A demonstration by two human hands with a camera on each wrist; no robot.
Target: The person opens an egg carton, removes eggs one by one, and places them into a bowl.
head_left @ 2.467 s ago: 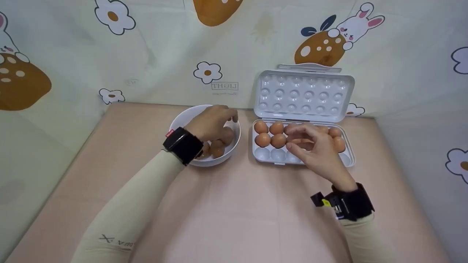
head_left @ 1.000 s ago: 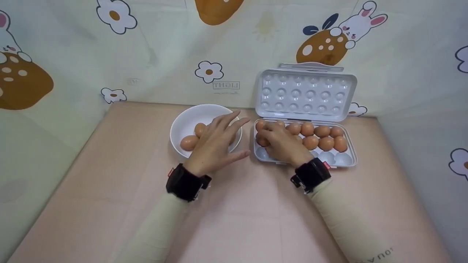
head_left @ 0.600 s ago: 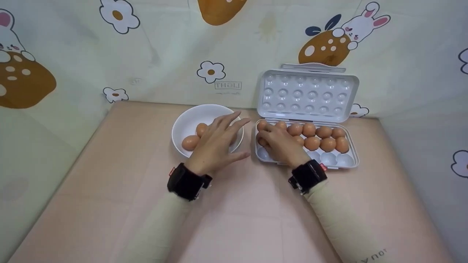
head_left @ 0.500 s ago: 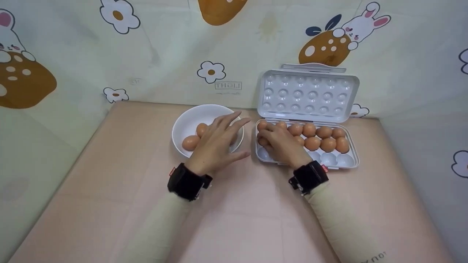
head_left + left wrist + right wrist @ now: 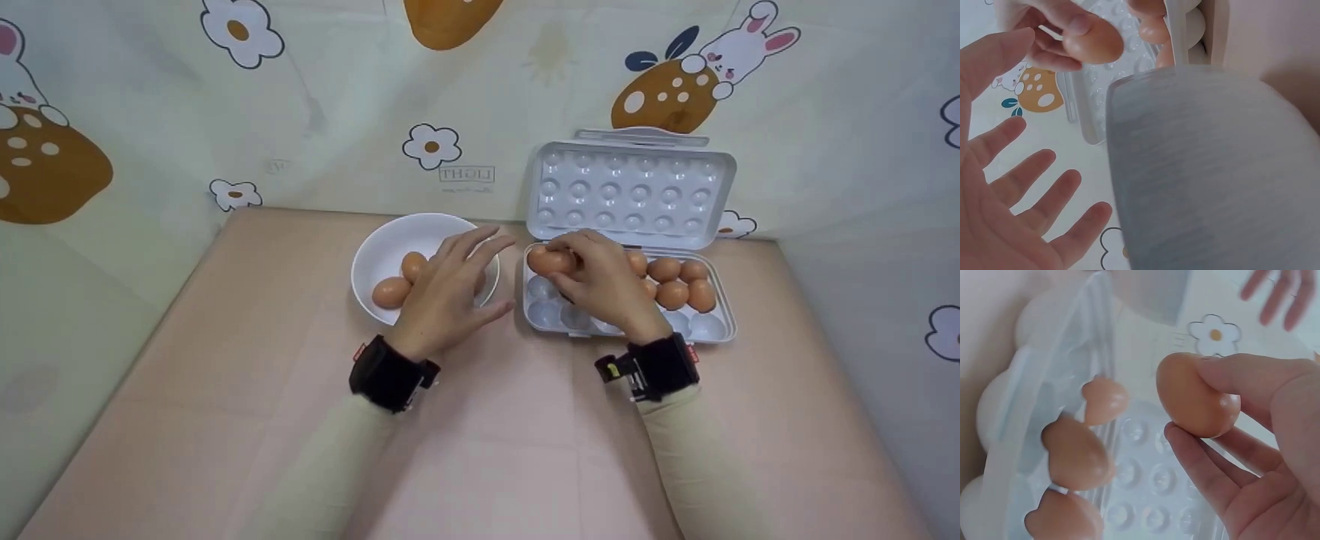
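Note:
In the head view my right hand (image 5: 604, 281) pinches a brown egg (image 5: 551, 261) between thumb and fingers, raised above the left end of the white egg box (image 5: 544, 313). The right wrist view shows that egg (image 5: 1188, 391) lying on its side between thumb and fingertips. Over the right side of a white bowl (image 5: 366, 259) my left hand (image 5: 442, 300) is spread, with its fingers fairly straight. Nothing is in its palm in the left wrist view. Brown eggs (image 5: 391, 292) lie in the bowl, partly hidden by that hand. Several eggs (image 5: 672, 295) sit in the box's cups.
The box's dimpled lid (image 5: 631, 191) stands raised at the back, against a printed cloth (image 5: 337, 97). Cups along the front row hold no eggs, and a second-row cup (image 5: 540, 288) at the left is bare. A pinkish cloth (image 5: 480, 465) covers the table.
My right hand has lifted an egg from the box's left end and turned it sideways. The left hand, lower in the bowl 2.5 seconds ago, has stayed nearly still since one second ago.

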